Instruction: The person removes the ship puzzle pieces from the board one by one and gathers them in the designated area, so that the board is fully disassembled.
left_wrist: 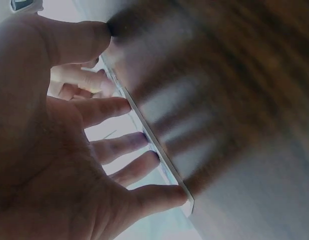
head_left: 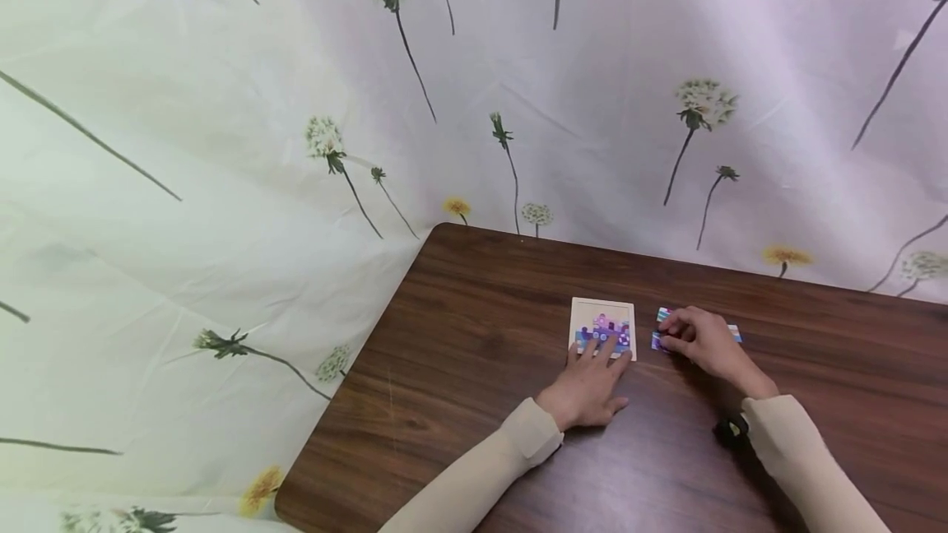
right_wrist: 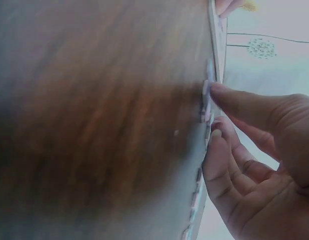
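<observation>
A square jigsaw puzzle board (head_left: 603,301) with a pale frame lies on the table, its lower part filled with purple and blue picture pieces. My left hand (head_left: 585,389) rests over its near edge, fingers spread and fairly straight; in the left wrist view the fingertips touch the board's rim (left_wrist: 167,162). To the right of the board, my right hand (head_left: 707,342) bends over loose puzzle pieces (head_left: 663,313). Thumb and forefinger pinch a purple-blue puzzle piece (head_left: 656,342). In the right wrist view the thumb presses that piece's edge (right_wrist: 205,95). The right palm hides some pieces.
More blue and white pieces (head_left: 735,333) show beyond the right hand. A small black object (head_left: 731,431) is by the right sleeve cuff. The dark wooden table (head_left: 415,368) ends at a white cloth (head_left: 259,146) printed with dandelions, behind and to the left.
</observation>
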### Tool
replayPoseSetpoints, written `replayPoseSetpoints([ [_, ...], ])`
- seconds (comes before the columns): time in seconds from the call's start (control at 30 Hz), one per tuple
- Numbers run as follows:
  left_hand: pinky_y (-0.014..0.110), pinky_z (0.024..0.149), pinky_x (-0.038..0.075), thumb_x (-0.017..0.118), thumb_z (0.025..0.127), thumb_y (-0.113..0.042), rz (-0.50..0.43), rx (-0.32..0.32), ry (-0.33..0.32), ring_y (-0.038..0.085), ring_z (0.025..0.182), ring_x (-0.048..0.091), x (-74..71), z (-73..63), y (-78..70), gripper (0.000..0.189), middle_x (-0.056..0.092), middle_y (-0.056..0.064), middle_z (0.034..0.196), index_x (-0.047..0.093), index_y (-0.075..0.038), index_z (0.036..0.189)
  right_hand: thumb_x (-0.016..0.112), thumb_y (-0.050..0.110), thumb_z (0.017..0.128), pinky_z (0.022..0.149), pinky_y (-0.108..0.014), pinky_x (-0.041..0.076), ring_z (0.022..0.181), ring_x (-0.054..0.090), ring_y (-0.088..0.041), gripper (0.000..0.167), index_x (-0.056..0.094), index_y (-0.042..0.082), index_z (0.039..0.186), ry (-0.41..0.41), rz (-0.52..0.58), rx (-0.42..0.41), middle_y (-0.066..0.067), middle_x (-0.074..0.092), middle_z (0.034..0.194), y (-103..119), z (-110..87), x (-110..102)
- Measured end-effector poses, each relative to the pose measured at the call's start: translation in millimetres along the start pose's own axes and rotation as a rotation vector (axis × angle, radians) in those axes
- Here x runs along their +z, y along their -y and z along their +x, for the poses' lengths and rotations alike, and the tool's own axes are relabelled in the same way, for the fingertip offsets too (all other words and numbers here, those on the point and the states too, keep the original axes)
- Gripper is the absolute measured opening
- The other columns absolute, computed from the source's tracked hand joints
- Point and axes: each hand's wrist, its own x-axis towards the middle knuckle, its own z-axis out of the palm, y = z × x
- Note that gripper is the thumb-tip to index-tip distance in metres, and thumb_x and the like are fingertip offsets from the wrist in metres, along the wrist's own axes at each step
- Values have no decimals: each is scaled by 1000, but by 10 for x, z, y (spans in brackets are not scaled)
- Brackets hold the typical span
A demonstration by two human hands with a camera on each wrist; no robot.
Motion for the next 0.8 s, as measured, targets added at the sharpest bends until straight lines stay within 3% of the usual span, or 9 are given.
replayPoseSetpoints([
  [0.17, 53, 125, 33, 57, 103, -54, -5, 1, -2, 30, 157, 34, 10, 3, 2, 71, 23, 3, 175, 33, -28, 164, 77, 13, 95, 65, -23, 48, 73, 59, -9, 6, 76, 10, 99, -21, -9, -21, -5, 73, 90, 48, 82, -15],
  [0.43, 55, 125, 33, 57, 103, -54, -28, 3, 20, 31, 158, 33, -3, 1, 8, 71, 22, 3, 176, 33, -29, 164, 67, 16, 103, 71, -29, 60, 90, 76, -28, 16, 76, 5, 109, 43, 95, -24, -15, 77, 105, 135, 367, 22],
  [0.57, 54, 125, 34, 57, 103, -54, -29, 7, 21, 30, 157, 34, 0, -8, 14, 70, 21, 2, 176, 34, -29, 164, 64, 15, 104, 70, -27, 61, 86, 76, -25, 19, 75, 1, 112, 59, 154, -34, -17, 76, 108, 126, 519, 97],
  [0.8, 54, 124, 36, 57, 103, -55, -9, 11, 7, 31, 156, 35, 0, -1, 30, 70, 21, 2, 176, 34, -30, 164, 66, 12, 103, 78, -24, 55, 97, 73, -25, 16, 76, 5, 112, 67, 137, -67, -12, 78, 109, 154, 662, 204],
])
